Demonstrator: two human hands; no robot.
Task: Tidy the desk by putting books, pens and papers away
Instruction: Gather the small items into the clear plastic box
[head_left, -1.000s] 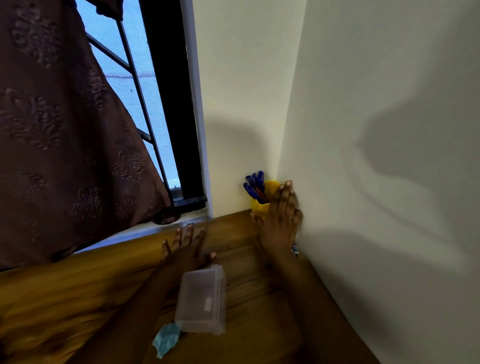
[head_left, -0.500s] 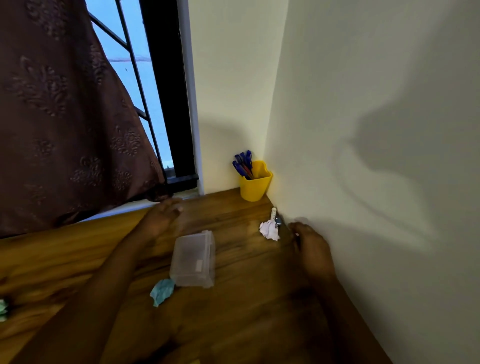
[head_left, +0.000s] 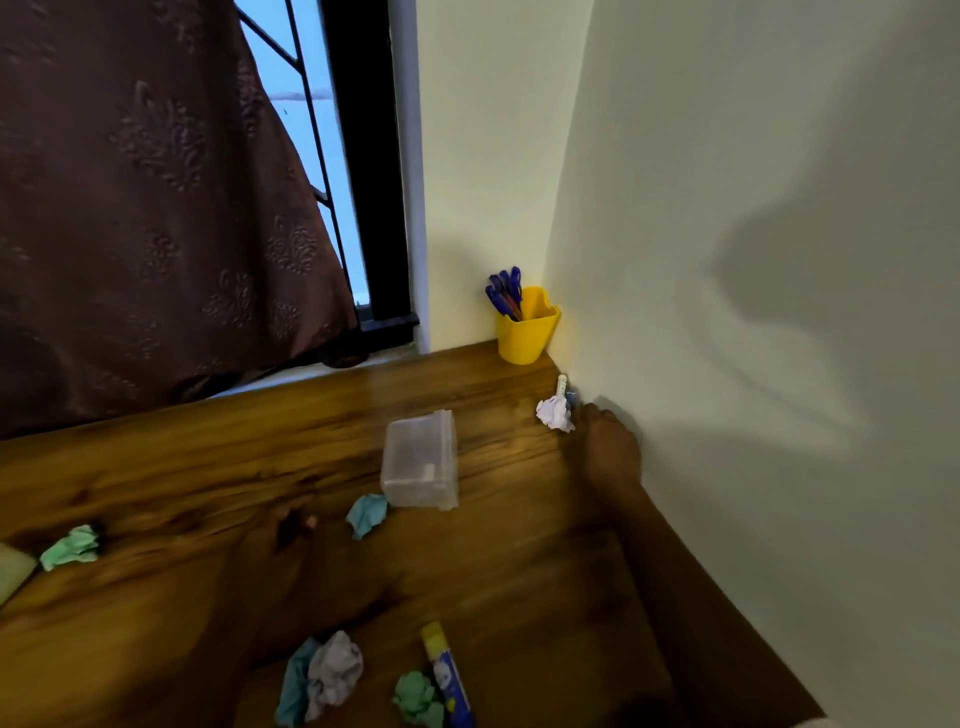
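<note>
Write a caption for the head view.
Right hand beside crumpled white paper ball, near yellow plastic pen cup on wooden desk.

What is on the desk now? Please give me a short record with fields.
pen holder: yellow cup in the corner, blue pens inside
box: clear plastic box, lying near the middle
loose papers: white ball by the wall; blue ball beside the box; green ball far left
hands: right hand next to the white ball; left hand blurred; grip of both unclear
</note>
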